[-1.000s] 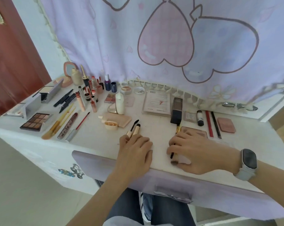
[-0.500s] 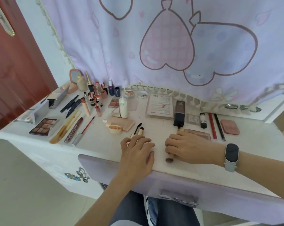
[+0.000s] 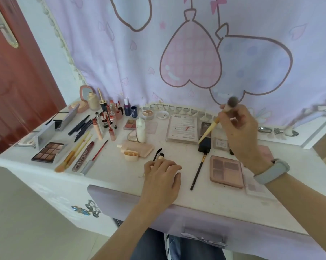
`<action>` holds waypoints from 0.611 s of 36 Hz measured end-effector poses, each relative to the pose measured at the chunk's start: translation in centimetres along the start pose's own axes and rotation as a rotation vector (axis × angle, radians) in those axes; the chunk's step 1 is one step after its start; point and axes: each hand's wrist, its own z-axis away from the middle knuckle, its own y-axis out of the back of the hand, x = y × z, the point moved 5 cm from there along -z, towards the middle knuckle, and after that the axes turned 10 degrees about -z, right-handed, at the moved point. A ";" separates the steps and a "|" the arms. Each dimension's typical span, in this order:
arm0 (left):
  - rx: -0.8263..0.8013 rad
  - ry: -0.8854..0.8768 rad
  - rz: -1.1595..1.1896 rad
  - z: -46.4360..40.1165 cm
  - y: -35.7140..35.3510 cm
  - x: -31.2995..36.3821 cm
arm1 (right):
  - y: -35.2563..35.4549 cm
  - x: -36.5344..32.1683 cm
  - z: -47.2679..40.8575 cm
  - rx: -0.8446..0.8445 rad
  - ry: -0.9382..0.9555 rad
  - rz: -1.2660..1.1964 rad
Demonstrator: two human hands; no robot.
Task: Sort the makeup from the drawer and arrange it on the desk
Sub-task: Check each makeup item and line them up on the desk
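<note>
My right hand [image 3: 240,134] is raised above the back of the white desk [image 3: 121,175] and grips a makeup brush [image 3: 222,117] with a cream handle, its dark bristles pointing up. My left hand [image 3: 161,177] rests palm down near the front edge, fingers lying over small cream applicators [image 3: 159,156]. A thin black brush [image 3: 197,171] lies between my hands. A pink eyeshadow palette [image 3: 226,171] sits to its right. The drawer [image 3: 158,209] front is below my left wrist.
Lipsticks and bottles [image 3: 109,117] crowd the back left, with a brown palette [image 3: 48,152], several pencils and brushes [image 3: 79,147]. A cream tube [image 3: 137,149], white bottle [image 3: 140,130], clear flat box [image 3: 182,128] and dark box [image 3: 205,141] fill the middle. A curtain [image 3: 177,53] hangs behind.
My right hand lifted from the desk front and rose toward the back, taking the cream-handled brush with it and uncovering the thin black brush. My left hand stayed put.
</note>
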 end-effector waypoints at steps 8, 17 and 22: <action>0.066 0.206 0.075 0.5 3.0 -4.8 | -8.1 0.7 -0.5 -0.005 -0.529 -0.612; 0.112 0.489 -0.001 6.9 6.2 -13.3 | -21.2 -0.6 1.5 -0.267 -0.502 -0.585; 0.118 0.627 -0.034 9.6 6.6 -17.1 | -25.7 -2.3 3.1 -0.463 0.009 -0.253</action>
